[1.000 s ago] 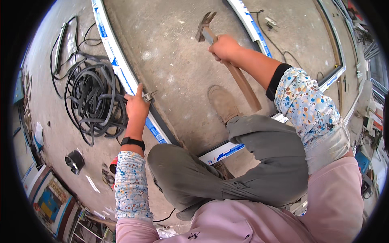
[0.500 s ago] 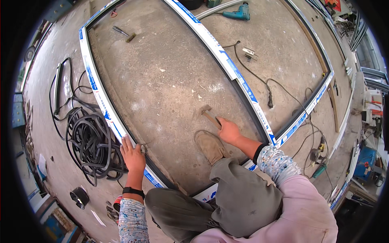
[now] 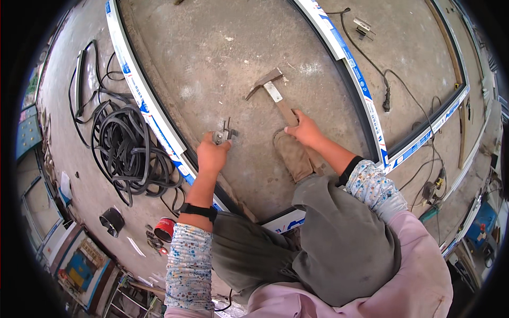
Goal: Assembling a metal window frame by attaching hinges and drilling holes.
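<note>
My left hand (image 3: 211,155) is closed on a small metal fitting (image 3: 220,137) with thin prongs, held over the floor just inside the long frame bar. My right hand (image 3: 303,127) grips a hammer (image 3: 273,93) by its wooden handle, its head pointing away from me. Beneath both hands lies a large rectangular window or door frame (image 3: 141,97), white with blue-printed protective film and a dark inner edge. My shoe (image 3: 295,157) stands inside the frame, close to my right hand.
A tangled heap of black rubber strip (image 3: 127,146) lies left of the frame. Near it are a dark roll (image 3: 112,221) and a red tin (image 3: 165,229). Another metal fitting (image 3: 363,27) and a black cable with a plug (image 3: 386,95) lie in the right-hand panel.
My left hand has left the frame bar and moved inward with the metal fitting. The hammer has been raised, its head now farther from me. The view has shifted nearer.
</note>
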Available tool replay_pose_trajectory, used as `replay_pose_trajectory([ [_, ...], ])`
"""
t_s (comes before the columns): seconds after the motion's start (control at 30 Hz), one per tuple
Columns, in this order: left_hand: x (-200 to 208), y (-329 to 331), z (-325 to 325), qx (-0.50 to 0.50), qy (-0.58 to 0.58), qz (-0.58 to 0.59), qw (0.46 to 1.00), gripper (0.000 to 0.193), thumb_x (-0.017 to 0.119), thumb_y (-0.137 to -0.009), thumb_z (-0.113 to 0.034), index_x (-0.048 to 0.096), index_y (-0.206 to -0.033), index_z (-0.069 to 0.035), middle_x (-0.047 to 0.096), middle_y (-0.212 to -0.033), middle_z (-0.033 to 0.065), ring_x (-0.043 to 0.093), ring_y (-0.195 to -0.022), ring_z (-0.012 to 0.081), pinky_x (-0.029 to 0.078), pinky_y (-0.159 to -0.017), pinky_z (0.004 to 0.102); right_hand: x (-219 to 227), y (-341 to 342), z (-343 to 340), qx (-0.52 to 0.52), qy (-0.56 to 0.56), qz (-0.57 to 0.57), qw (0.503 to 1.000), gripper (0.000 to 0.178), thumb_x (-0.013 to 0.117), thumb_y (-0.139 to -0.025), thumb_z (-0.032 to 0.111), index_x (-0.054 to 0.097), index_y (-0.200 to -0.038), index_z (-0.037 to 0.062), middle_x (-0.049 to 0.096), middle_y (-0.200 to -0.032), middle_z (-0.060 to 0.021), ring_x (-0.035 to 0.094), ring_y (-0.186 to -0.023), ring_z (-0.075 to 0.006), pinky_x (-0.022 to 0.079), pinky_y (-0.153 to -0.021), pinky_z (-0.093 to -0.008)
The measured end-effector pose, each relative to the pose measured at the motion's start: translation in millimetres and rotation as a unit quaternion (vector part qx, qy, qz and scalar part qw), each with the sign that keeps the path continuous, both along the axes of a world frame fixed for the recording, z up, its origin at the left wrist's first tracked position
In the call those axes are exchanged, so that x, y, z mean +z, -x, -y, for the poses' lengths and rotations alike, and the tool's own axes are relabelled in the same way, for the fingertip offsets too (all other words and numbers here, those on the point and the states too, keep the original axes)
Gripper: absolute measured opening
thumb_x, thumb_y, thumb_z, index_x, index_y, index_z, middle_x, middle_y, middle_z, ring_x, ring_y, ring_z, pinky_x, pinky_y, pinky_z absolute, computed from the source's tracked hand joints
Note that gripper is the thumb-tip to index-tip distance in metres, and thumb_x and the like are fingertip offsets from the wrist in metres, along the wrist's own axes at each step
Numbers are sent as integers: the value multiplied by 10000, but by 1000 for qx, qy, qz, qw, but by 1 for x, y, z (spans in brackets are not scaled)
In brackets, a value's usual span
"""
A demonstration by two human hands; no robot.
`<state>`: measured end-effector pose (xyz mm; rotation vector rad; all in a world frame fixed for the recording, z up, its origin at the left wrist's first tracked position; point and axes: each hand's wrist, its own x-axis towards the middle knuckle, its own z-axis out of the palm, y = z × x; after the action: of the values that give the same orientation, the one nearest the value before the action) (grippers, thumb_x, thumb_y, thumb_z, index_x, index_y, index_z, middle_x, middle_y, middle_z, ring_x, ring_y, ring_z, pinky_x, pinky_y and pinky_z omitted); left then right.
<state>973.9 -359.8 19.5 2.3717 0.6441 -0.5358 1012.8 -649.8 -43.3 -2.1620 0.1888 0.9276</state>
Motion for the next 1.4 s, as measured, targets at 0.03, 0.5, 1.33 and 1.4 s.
replay_pose_trajectory([
  [0.03, -13, 3, -1, 0, -1, -1, 1000, 399, 770, -766, -217, 641, -1076, -1, 698, -940, 229, 680, -872, 389, 524, -781, 424, -1, 2, 4, -47, -27, -26, 998, 748, 739, -793, 220, 423, -1434, -2, 706, -1024, -222, 704, -871, -319, 534, -799, -395],
  [0.5, -14, -90, -7, 310, 365, 58, 876, 251, 629, -911, -69, 549, -1117, 49, 659, -901, 110, 633, -726, 175, 495, -617, 286, -4, 16, 16, -154, -149, -95, 972, 628, 738, -838, 168, 479, -1376, -23, 672, -880, -94, 629, -697, -141, 525, -652, -301],
  [1.33, -13, 15, -81, 211, -117, 5, 970, 846, 690, -850, -296, 270, -1458, 114, 445, -1411, 345, 483, -1286, 448, 378, -1074, 424, 61, -163, 1, -121, -59, 390, 911, 499, 686, -800, 82, 570, -1284, 38, 620, -1242, -165, 624, -1131, -291, 536, -868, -367],
  [1.4, -24, 20, -89, 203, -165, 26, 965, 846, 696, -852, -302, 275, -1453, 119, 451, -1402, 342, 476, -1291, 445, 373, -1078, 423, 70, -194, 18, -164, -34, 425, 890, 469, 666, -798, 85, 583, -1258, 48, 622, -1222, -156, 618, -1121, -312, 518, -902, -395],
])
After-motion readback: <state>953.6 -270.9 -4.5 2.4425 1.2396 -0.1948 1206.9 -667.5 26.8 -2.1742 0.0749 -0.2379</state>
